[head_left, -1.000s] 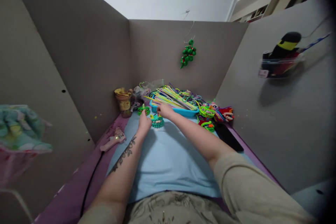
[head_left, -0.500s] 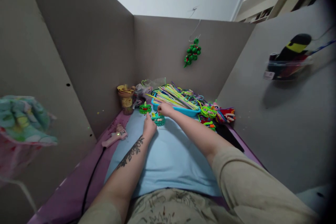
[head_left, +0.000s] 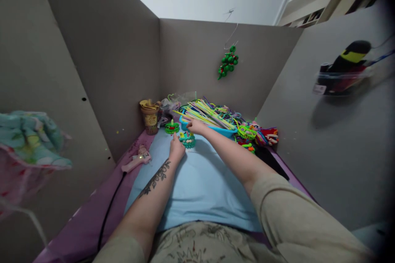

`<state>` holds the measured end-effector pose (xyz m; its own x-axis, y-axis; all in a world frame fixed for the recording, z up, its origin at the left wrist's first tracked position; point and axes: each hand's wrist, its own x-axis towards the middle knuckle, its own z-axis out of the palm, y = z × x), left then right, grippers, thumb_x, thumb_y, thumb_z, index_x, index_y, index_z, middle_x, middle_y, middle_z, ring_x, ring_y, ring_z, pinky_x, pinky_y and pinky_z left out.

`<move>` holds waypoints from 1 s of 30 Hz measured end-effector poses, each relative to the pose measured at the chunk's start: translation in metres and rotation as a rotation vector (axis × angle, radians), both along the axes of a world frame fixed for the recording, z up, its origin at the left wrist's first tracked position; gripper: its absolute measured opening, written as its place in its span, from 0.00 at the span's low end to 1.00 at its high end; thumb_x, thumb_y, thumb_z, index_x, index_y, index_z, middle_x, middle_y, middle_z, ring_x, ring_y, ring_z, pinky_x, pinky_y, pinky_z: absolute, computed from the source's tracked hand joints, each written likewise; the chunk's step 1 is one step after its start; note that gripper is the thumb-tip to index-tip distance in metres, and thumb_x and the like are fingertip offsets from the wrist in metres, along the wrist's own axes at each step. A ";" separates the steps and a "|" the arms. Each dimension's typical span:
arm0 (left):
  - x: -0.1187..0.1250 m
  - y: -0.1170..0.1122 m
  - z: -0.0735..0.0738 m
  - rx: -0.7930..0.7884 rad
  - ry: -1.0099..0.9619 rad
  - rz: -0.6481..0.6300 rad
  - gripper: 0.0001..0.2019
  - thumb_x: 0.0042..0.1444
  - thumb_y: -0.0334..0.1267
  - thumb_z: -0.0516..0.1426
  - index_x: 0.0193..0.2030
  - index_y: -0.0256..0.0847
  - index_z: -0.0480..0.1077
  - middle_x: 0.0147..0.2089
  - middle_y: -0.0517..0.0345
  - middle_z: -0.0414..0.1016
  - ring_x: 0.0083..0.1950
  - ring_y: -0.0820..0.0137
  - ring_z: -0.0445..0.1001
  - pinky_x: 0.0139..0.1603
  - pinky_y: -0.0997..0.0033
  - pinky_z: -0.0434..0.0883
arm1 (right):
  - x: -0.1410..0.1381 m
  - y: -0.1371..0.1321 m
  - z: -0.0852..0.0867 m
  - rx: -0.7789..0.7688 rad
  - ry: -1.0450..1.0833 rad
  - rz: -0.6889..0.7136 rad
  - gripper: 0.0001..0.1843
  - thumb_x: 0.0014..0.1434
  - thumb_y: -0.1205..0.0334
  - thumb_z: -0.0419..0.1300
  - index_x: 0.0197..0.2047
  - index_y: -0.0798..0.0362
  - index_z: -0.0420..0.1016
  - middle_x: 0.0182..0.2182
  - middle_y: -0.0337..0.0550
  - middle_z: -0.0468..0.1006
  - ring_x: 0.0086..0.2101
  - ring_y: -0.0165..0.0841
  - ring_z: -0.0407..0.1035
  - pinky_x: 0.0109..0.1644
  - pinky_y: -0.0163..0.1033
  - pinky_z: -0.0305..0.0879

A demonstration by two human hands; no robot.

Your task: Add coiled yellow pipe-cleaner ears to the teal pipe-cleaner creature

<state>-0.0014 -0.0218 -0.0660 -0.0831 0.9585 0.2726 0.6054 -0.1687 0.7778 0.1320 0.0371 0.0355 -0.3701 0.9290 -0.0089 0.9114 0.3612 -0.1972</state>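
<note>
A teal pipe-cleaner piece [head_left: 188, 141], shaped like a small round basket with yellow bits on top, sits on the blue cloth between my hands. My left hand [head_left: 177, 148] is closed at its left edge, one finger pointing up; whether it grips the piece or something small is unclear. Just above the teal piece, my right hand [head_left: 197, 126] is pinched in front of the blue tray; anything between its fingertips is too small to make out. Behind my left hand lies a similar green pipe-cleaner piece [head_left: 172, 127] with a red middle.
Loose pipe cleaners [head_left: 210, 115] fill a blue tray [head_left: 226, 132] at the back. A pink glue gun [head_left: 137, 161] with a black cord lies left on the blue cloth [head_left: 206, 189]. A lidded cup [head_left: 149, 118] stands back left. Colourful craft pieces [head_left: 262, 134] lie right.
The whole view has shifted slightly, so everything sits a little further right. Both hands stay at the teal piece with almost no movement.
</note>
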 end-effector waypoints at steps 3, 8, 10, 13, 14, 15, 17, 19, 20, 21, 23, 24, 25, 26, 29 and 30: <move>0.000 0.001 -0.001 0.003 -0.007 -0.003 0.36 0.49 0.22 0.50 0.66 0.31 0.45 0.58 0.37 0.67 0.58 0.60 0.66 0.56 0.63 0.64 | 0.002 0.000 0.011 0.019 0.036 0.007 0.14 0.61 0.57 0.56 0.46 0.57 0.72 0.43 0.45 0.75 0.41 0.35 0.70 0.46 0.45 0.68; -0.001 0.001 -0.001 0.006 -0.011 -0.017 0.36 0.48 0.21 0.50 0.66 0.33 0.46 0.57 0.40 0.69 0.57 0.60 0.67 0.55 0.63 0.66 | -0.004 -0.006 0.011 -0.017 0.025 0.087 0.12 0.59 0.59 0.59 0.42 0.57 0.74 0.40 0.44 0.77 0.40 0.35 0.71 0.46 0.43 0.67; -0.001 0.000 -0.001 0.010 -0.011 -0.022 0.37 0.48 0.21 0.50 0.66 0.32 0.45 0.56 0.40 0.70 0.57 0.60 0.68 0.55 0.62 0.65 | -0.007 -0.007 0.007 -0.036 0.001 0.104 0.13 0.61 0.58 0.57 0.45 0.56 0.72 0.44 0.45 0.74 0.41 0.35 0.70 0.46 0.45 0.68; 0.000 -0.001 0.000 0.019 -0.012 -0.025 0.37 0.47 0.21 0.50 0.66 0.33 0.45 0.56 0.41 0.70 0.57 0.60 0.68 0.55 0.63 0.65 | -0.007 -0.004 0.000 -0.057 -0.025 0.088 0.13 0.62 0.58 0.55 0.48 0.54 0.69 0.48 0.46 0.71 0.43 0.36 0.69 0.46 0.45 0.69; 0.000 -0.001 0.000 0.021 -0.012 -0.025 0.37 0.47 0.21 0.51 0.66 0.33 0.45 0.56 0.41 0.70 0.57 0.60 0.67 0.55 0.63 0.65 | -0.007 -0.003 -0.002 -0.062 -0.030 0.076 0.14 0.62 0.58 0.55 0.49 0.54 0.69 0.48 0.46 0.71 0.43 0.36 0.69 0.46 0.45 0.69; 0.000 -0.001 0.000 0.021 -0.011 -0.026 0.37 0.48 0.21 0.51 0.66 0.33 0.46 0.56 0.40 0.70 0.58 0.60 0.67 0.55 0.63 0.65 | -0.006 -0.001 -0.003 -0.065 -0.032 0.065 0.14 0.62 0.58 0.55 0.49 0.54 0.69 0.48 0.46 0.71 0.44 0.36 0.69 0.46 0.45 0.69; 0.001 -0.002 0.000 0.019 -0.008 -0.025 0.36 0.48 0.22 0.51 0.66 0.31 0.46 0.57 0.38 0.68 0.58 0.59 0.66 0.56 0.63 0.64 | -0.005 0.000 -0.005 -0.069 -0.036 0.048 0.14 0.62 0.58 0.55 0.50 0.54 0.69 0.49 0.46 0.70 0.44 0.36 0.69 0.46 0.46 0.69; 0.001 -0.002 -0.001 0.016 -0.004 -0.024 0.36 0.48 0.22 0.51 0.66 0.30 0.47 0.57 0.37 0.68 0.59 0.59 0.66 0.56 0.63 0.64 | -0.004 0.001 -0.007 -0.072 -0.044 0.040 0.14 0.62 0.58 0.55 0.49 0.54 0.69 0.49 0.46 0.70 0.44 0.36 0.69 0.46 0.46 0.69; 0.001 -0.002 -0.001 0.015 -0.002 -0.024 0.35 0.48 0.22 0.51 0.66 0.30 0.47 0.57 0.37 0.68 0.59 0.58 0.66 0.56 0.63 0.64 | -0.005 0.000 -0.007 -0.074 -0.049 0.039 0.14 0.62 0.58 0.55 0.49 0.54 0.69 0.49 0.46 0.70 0.44 0.36 0.69 0.46 0.46 0.69; 0.001 -0.002 -0.001 0.015 -0.001 -0.024 0.35 0.48 0.22 0.51 0.66 0.30 0.47 0.57 0.37 0.68 0.59 0.59 0.66 0.56 0.63 0.64 | -0.005 0.000 -0.007 -0.075 -0.056 0.039 0.14 0.62 0.58 0.55 0.50 0.54 0.69 0.49 0.46 0.70 0.44 0.36 0.69 0.46 0.46 0.69; 0.001 -0.003 -0.001 0.017 -0.001 -0.026 0.35 0.48 0.22 0.51 0.65 0.31 0.47 0.57 0.38 0.68 0.59 0.59 0.66 0.55 0.63 0.65 | -0.006 -0.001 -0.007 -0.077 -0.068 0.040 0.14 0.62 0.58 0.55 0.50 0.54 0.69 0.49 0.46 0.70 0.44 0.36 0.69 0.46 0.46 0.69; 0.001 -0.003 -0.001 0.018 -0.001 -0.027 0.35 0.48 0.22 0.51 0.65 0.31 0.47 0.57 0.38 0.68 0.59 0.59 0.66 0.55 0.63 0.65 | -0.007 -0.002 -0.007 -0.078 -0.074 0.041 0.14 0.62 0.58 0.55 0.50 0.54 0.69 0.49 0.46 0.70 0.44 0.36 0.69 0.46 0.46 0.68; 0.001 -0.003 -0.001 0.018 -0.002 -0.028 0.35 0.48 0.22 0.51 0.65 0.31 0.47 0.57 0.37 0.68 0.59 0.60 0.66 0.55 0.63 0.65 | -0.007 -0.002 -0.006 -0.079 -0.079 0.040 0.14 0.62 0.58 0.55 0.50 0.54 0.69 0.49 0.46 0.70 0.44 0.36 0.69 0.46 0.46 0.68; 0.000 -0.003 -0.001 0.018 -0.003 -0.029 0.35 0.48 0.23 0.51 0.65 0.31 0.47 0.57 0.38 0.68 0.59 0.60 0.66 0.55 0.64 0.64 | -0.007 -0.002 -0.006 -0.079 -0.083 0.040 0.14 0.62 0.58 0.55 0.50 0.54 0.69 0.49 0.46 0.70 0.44 0.36 0.69 0.46 0.46 0.69; 0.001 -0.004 -0.001 0.010 -0.007 -0.028 0.36 0.48 0.23 0.51 0.66 0.33 0.46 0.58 0.40 0.68 0.59 0.62 0.65 0.57 0.65 0.63 | -0.007 -0.003 -0.006 -0.078 -0.086 0.037 0.14 0.62 0.58 0.55 0.50 0.54 0.68 0.49 0.46 0.70 0.44 0.36 0.69 0.46 0.46 0.69; 0.001 -0.004 -0.001 0.006 -0.010 -0.027 0.36 0.48 0.22 0.51 0.66 0.34 0.46 0.58 0.41 0.68 0.59 0.62 0.65 0.57 0.65 0.63 | -0.007 -0.003 -0.007 -0.077 -0.084 0.035 0.14 0.62 0.58 0.55 0.50 0.54 0.68 0.49 0.46 0.70 0.44 0.36 0.69 0.46 0.46 0.69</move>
